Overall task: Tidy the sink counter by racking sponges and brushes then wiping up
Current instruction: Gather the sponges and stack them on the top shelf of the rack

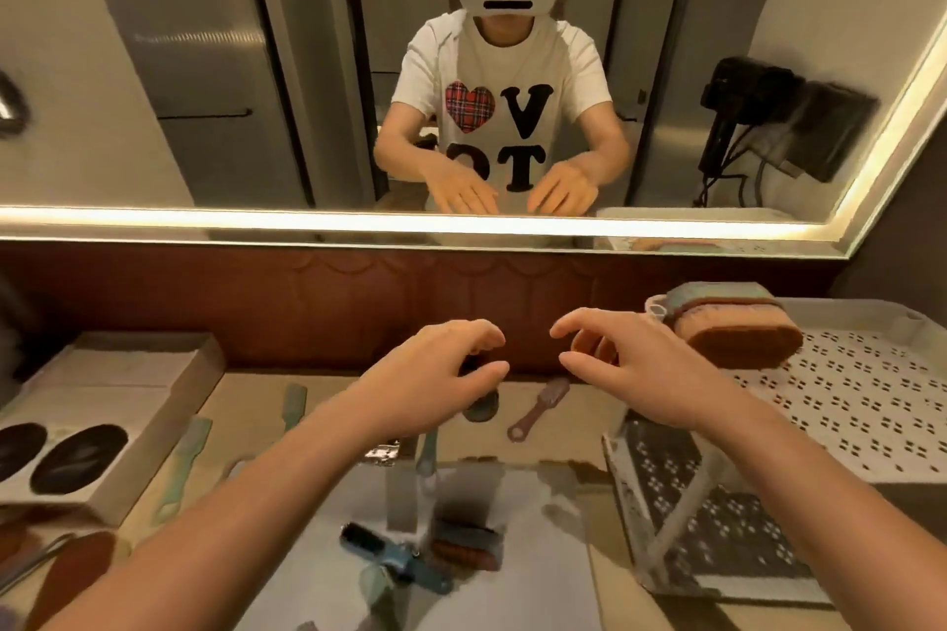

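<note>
- My left hand (435, 374) and right hand (640, 369) hover side by side above the far edge of the counter (563, 425). The fingers are loosely curled and grip nothing that I can see.
- The mirror (205, 67) on the wall ahead shows both palms bare.
- A small brown brush (538, 407) lies on the counter between and just below my hands, touching neither.
- Two teal brushes (294, 405) lie near the counter's left end, well apart from my left hand.
- A white perforated rack (871, 425) sits at the counter's right end. In its far left corner is a brown scrubber (738, 328) with a teal back, just beside my right hand. I cannot tell whether it is a sponge or a brush.
- A second perforated panel (681, 502) leans tilted against the rack's near left side, under my right forearm.
- In the sink (538, 579), at the near edge, lie a blue brush (394, 559) with dark bristles and a low stack of sponges (466, 548) beside it.
- An open box (153, 374) at the left end holds two dark oval things (79, 459); what they are is unclear.
- A dark round shape (481, 407) is half hidden under my left hand and too blurred to name.
- My forearms cover part of the sink's rim, and the near left corner is cut off.
</note>
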`<state>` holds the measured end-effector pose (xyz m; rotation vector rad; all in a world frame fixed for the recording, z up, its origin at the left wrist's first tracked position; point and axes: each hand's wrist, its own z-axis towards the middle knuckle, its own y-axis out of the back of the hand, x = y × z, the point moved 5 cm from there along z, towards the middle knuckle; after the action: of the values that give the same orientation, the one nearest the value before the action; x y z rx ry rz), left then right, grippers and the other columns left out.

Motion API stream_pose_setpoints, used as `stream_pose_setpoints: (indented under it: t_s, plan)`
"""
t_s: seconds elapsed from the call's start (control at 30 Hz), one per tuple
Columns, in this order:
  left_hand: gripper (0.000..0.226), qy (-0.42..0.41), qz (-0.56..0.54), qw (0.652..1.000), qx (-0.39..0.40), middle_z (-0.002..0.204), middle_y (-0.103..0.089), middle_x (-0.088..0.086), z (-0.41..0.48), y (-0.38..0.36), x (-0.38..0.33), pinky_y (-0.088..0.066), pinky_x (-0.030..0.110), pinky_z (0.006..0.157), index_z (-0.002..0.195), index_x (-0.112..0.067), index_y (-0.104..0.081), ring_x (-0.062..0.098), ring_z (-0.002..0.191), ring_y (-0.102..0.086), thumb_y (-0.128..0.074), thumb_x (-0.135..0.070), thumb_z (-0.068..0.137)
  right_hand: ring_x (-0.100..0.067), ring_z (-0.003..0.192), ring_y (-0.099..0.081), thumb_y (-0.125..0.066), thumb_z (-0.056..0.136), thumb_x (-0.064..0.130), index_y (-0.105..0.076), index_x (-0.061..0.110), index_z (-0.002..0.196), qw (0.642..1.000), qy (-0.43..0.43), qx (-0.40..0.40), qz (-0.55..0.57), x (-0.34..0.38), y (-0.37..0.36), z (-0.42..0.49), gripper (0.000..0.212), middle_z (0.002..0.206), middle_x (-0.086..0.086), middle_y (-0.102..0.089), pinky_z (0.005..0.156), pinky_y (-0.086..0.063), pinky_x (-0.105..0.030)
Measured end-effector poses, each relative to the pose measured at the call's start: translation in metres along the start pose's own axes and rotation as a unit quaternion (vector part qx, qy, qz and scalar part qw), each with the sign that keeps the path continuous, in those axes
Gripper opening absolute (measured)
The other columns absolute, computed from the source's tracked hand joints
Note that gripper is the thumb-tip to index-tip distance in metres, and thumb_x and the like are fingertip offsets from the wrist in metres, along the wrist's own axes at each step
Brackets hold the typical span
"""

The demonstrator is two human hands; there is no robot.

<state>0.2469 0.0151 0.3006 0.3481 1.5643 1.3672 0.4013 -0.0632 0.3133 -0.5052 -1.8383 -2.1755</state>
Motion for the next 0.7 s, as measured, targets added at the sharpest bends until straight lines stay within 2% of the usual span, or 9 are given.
stream_pose_setpoints:
  t_s: [0.1, 0.2, 0.3, 0.4, 0.5, 0.57, 0.63, 0.7]
  plan:
    - [0.033, 0.059, -0.034, 0.998, -0.011, 0.119, -0.058, -0.011, -0.030, 0.013, 0.055, -0.040, 0.008, 0.085, 0.124, -0.023, -0.053, -0.001, 0.106, -0.053, -0.048, -0.034, 0.094, 0.000, 0.088, -0.058, -0.052, 0.091, 0.038, -0.053, 0.034, 0.121, 0.997, 0.006, 0.077, 0.016, 0.015, -0.040, 0.016, 0.030, 0.100, 0.015, -0.059, 0.078, -0.050, -0.019]
    - [0.026, 0.136, -0.066, 0.988, -0.024, 0.112, -0.061, -0.009, -0.057, 0.015, 0.113, -0.040, 0.007, 0.077, 0.116, -0.021, -0.058, 0.001, 0.100, -0.056, -0.050, -0.030, 0.094, -0.004, 0.088, -0.062, -0.053, 0.092, 0.033, -0.055, 0.032, 0.117, 0.990, -0.011, 0.129, 0.060, 0.020, -0.074, 0.029, 0.025, 0.100, 0.011, -0.061, 0.077, -0.051, -0.019]
    - [0.022, 0.204, -0.105, 0.973, -0.026, 0.110, -0.062, -0.003, -0.079, 0.009, 0.167, -0.042, 0.010, 0.077, 0.113, -0.017, -0.060, 0.007, 0.101, -0.056, -0.050, -0.023, 0.094, -0.015, 0.086, -0.065, -0.053, 0.092, 0.028, -0.057, 0.026, 0.112, 0.979, -0.052, 0.164, 0.107, 0.017, -0.107, 0.041, 0.020, 0.096, 0.003, -0.064, 0.079, -0.053, -0.028]
    - [0.020, 0.266, -0.178, 0.947, -0.032, 0.110, -0.061, 0.004, -0.094, -0.001, 0.212, -0.042, 0.013, 0.075, 0.112, -0.013, -0.059, 0.012, 0.100, -0.055, -0.050, -0.017, 0.094, -0.014, 0.082, -0.064, -0.054, 0.092, 0.027, -0.060, 0.020, 0.111, 0.973, -0.094, 0.173, 0.117, 0.005, -0.142, 0.055, 0.022, 0.093, 0.000, -0.064, 0.079, -0.052, -0.029]
    - [0.008, 0.350, -0.287, 0.891, -0.043, 0.106, -0.061, 0.004, -0.107, -0.013, 0.251, -0.041, 0.017, 0.070, 0.095, -0.022, -0.059, 0.010, 0.094, -0.056, -0.051, -0.022, 0.094, -0.015, 0.079, -0.061, -0.058, 0.090, 0.022, -0.059, 0.013, 0.115, 0.964, -0.148, 0.161, 0.153, -0.005, -0.175, 0.069, 0.026, 0.095, -0.009, -0.064, 0.073, -0.049, -0.026]
    - [0.008, 0.393, -0.323, 0.859, -0.055, 0.110, -0.063, 0.008, -0.112, -0.022, 0.275, -0.043, 0.022, 0.071, 0.095, -0.023, -0.059, 0.018, 0.102, -0.058, -0.051, -0.025, 0.094, -0.018, 0.085, -0.059, -0.060, 0.088, 0.020, -0.057, 0.012, 0.118, 0.962, -0.182, 0.134, 0.156, -0.013, -0.192, 0.077, 0.031, 0.100, -0.011, -0.064, 0.077, -0.048, -0.030]
    - [0.013, 0.413, -0.329, 0.847, -0.060, 0.113, -0.062, 0.010, -0.111, -0.031, 0.294, -0.044, 0.025, 0.072, 0.102, -0.020, -0.059, 0.021, 0.105, -0.057, -0.052, -0.026, 0.093, -0.021, 0.094, -0.058, -0.063, 0.086, 0.022, -0.054, 0.010, 0.123, 0.961, -0.207, 0.120, 0.140, -0.022, -0.210, 0.085, 0.040, 0.106, -0.011, -0.063, 0.082, -0.046, -0.031]
    - [0.016, 0.417, -0.317, 0.850, -0.059, 0.109, -0.061, 0.010, -0.105, -0.039, 0.307, -0.043, 0.028, 0.071, 0.105, -0.014, -0.058, 0.020, 0.100, -0.055, -0.054, -0.023, 0.093, -0.024, 0.107, -0.056, -0.066, 0.084, 0.025, -0.050, 0.009, 0.128, 0.957, -0.238, 0.117, 0.114, -0.034, -0.231, 0.094, 0.050, 0.119, -0.011, -0.059, 0.087, -0.044, -0.032]
